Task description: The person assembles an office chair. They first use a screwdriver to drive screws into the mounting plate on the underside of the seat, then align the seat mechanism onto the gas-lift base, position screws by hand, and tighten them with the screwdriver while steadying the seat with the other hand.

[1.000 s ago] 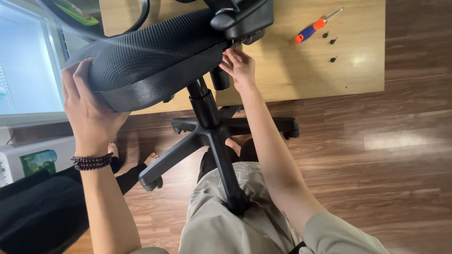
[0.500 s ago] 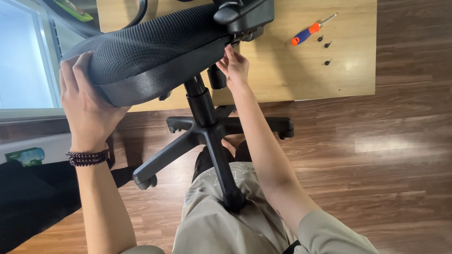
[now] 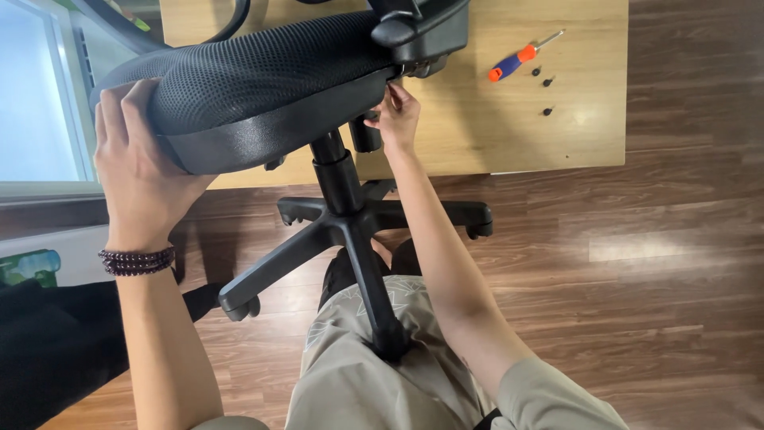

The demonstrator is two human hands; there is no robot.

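My left hand still clamps the front edge of the tipped chair seat, while my right hand has crept up under its rear corner, fingers pinched together at the mechanism, the screwdriver lying untouched on the board.

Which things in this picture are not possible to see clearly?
Head view only:
- Right hand fingertips: hidden under the black chair seat, so what they touch is unclear.
- Chair back: cut off by the top edge.
- Three small dark screws beside the screwdriver: too small to tell their type.
- Left hand palm: hidden against the seat edge.
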